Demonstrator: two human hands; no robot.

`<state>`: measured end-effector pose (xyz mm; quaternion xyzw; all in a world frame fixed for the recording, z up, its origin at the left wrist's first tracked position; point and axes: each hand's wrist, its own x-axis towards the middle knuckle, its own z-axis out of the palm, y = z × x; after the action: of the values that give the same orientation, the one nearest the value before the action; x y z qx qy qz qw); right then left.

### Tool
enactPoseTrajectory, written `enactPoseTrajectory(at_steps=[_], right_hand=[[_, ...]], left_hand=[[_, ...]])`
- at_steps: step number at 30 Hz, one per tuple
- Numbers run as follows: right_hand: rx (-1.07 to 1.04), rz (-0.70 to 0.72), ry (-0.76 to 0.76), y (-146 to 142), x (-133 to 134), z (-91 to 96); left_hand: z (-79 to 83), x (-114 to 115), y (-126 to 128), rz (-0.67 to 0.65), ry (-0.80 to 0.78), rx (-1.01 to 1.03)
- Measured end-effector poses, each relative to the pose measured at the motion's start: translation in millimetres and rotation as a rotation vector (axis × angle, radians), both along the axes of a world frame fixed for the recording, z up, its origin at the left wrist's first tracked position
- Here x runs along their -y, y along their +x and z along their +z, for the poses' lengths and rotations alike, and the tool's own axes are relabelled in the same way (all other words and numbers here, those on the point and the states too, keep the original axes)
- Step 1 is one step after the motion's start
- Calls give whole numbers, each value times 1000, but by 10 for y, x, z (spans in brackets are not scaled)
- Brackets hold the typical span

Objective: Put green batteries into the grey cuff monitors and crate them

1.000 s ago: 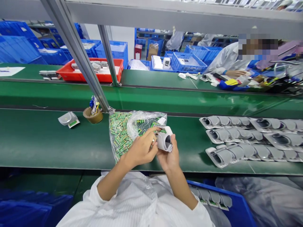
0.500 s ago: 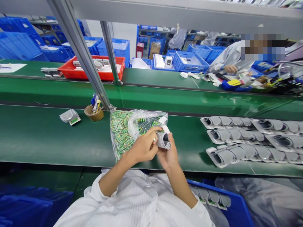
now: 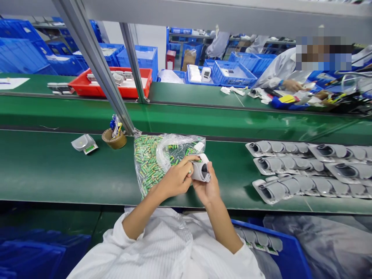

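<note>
Head view: grey wrist cuff held in both hands

Right hand (image 3: 205,190) cradled a grey fabric wrist cuff (image 3: 199,173), fingers curled up around it, just right of a clear plastic bag (image 3: 151,162) of green-banded batteries. Left hand (image 3: 174,179) had its fingers pressed together, tips at the cuff's white plastic casing (image 3: 203,158); cannot tell if they pinched anything smaller. Cuff looked light: soft fabric around a stiff curved shell, best gripped by the casing. Bag looked thin and slippery. Further right of the bag lay rows of matching cuffs (image 3: 279,162) on the green conveyor belt (image 3: 58,174); left of it sat a brown tape roll (image 3: 114,142).
</note>
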<state>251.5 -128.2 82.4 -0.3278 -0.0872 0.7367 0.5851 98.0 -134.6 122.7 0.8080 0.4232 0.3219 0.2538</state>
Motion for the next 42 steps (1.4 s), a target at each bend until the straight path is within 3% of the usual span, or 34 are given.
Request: enactPoseTrajectory(at_steps=[6, 12, 16, 20, 25, 30, 33, 36, 39, 42], right_hand=[[-135, 32, -137, 60, -8, -110], [-115, 159, -185, 81, 38, -222], [-40, 100, -180, 58, 20, -307], [34, 17, -156, 66, -12, -407], [81, -22, -144, 43, 2, -492], [177, -140, -31, -37, 46, -479], [271, -202, 44, -60, 60, -474], [292, -230, 64, -43, 47, -481], [254, -227, 48, -10, 13, -460], [145, -207, -14, 17, -22, -393]], left_hand=[[-151, 14, 47, 66, 30, -88], [-119, -56, -143, -39, -1, -174], [-153, -41, -142, 16, -44, -212], [-315, 2, -9, 26, -73, -196], [-506, -26, 72, 137, -96, -256], [-495, -65, 25, 260, -100, -2], [-461, -81, 16, 317, -289, 233], [-443, -98, 0, 350, -508, 338], [-414, -106, -49, 356, -527, 378], [-331, -108, -115, 273, -546, 497]])
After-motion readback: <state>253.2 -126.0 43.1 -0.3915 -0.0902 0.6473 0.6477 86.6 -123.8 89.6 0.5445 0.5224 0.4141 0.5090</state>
